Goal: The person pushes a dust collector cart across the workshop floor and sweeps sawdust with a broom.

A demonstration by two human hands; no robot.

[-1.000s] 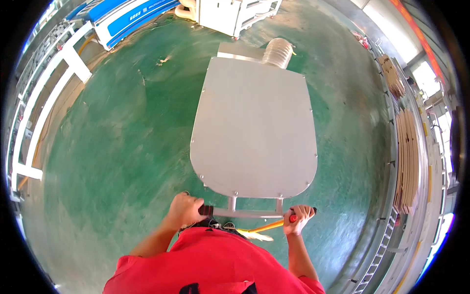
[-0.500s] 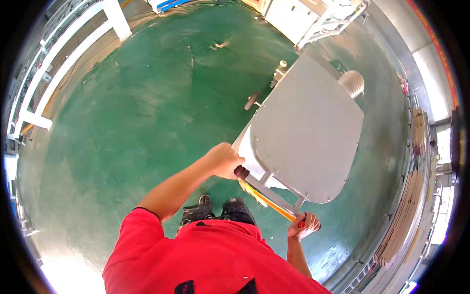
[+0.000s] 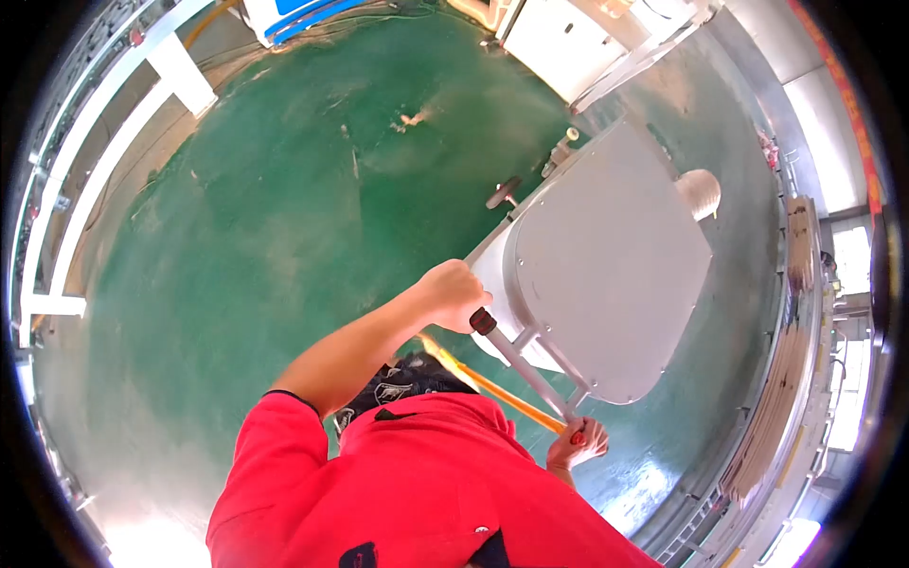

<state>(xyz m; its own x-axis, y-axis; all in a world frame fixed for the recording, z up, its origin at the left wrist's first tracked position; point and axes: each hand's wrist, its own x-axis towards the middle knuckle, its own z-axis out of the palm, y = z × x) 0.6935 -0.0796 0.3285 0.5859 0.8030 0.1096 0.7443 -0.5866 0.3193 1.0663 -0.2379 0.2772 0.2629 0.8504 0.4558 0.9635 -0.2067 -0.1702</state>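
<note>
While left fingers and right fingers clamp the handlebar, a cabinet stands ahead.

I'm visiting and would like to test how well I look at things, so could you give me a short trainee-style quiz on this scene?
1. True or false: the ribbed hose is at the end of the grey box that is farther from the handle.
2. Where does a small red part show?
A) At the left hand
B) At the right hand
C) At both hands
3. Fill in the colour: the floor is ____.

Key: 1. True. 2. B. 3. Green.
</note>
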